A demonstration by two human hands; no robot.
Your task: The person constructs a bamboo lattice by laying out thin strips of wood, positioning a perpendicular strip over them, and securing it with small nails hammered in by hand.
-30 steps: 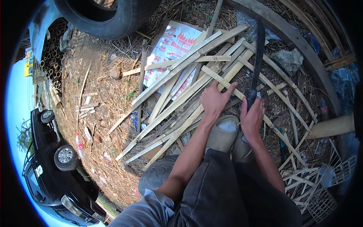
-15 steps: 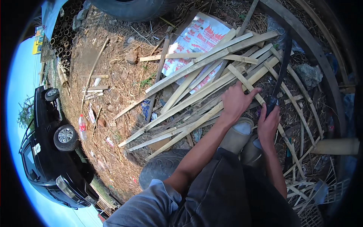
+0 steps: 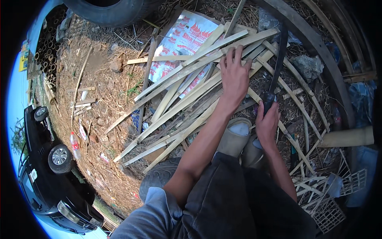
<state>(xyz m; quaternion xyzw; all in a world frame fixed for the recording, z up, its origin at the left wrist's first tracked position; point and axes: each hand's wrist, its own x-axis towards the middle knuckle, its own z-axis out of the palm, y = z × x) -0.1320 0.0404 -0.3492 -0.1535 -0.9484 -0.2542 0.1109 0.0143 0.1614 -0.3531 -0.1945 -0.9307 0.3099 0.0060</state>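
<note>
My left hand (image 3: 234, 75) reaches over the upper end of a heap of split bamboo strips (image 3: 175, 111). Its fingers are apart and bent slightly down onto the strips, with no strip clearly gripped. My right hand (image 3: 267, 124) is closed round the dark handle of a machete (image 3: 278, 59), whose long black blade points away from me. A bamboo strip (image 3: 287, 137) runs from beside my left wrist, past the right hand, down to the lower right. Near the fingers of my left hand, a printed white sack (image 3: 175, 47) lies partly beneath the strips.
Tyres lie at the top (image 3: 115, 14) and beside my left arm (image 3: 157, 177). A rock (image 3: 308, 67), a thick bamboo piece (image 3: 346, 136) and a broken plastic lattice (image 3: 328, 215) are on the right. A plastic bottle (image 3: 75, 145), stacked bamboo poles (image 3: 47, 44) and a black car (image 3: 55, 191) are on the left.
My left hand has let go of the bamboo strip near the machete and moved farther away onto the heap. The right hand keeps hold of the machete. The whole view has shifted slightly.
</note>
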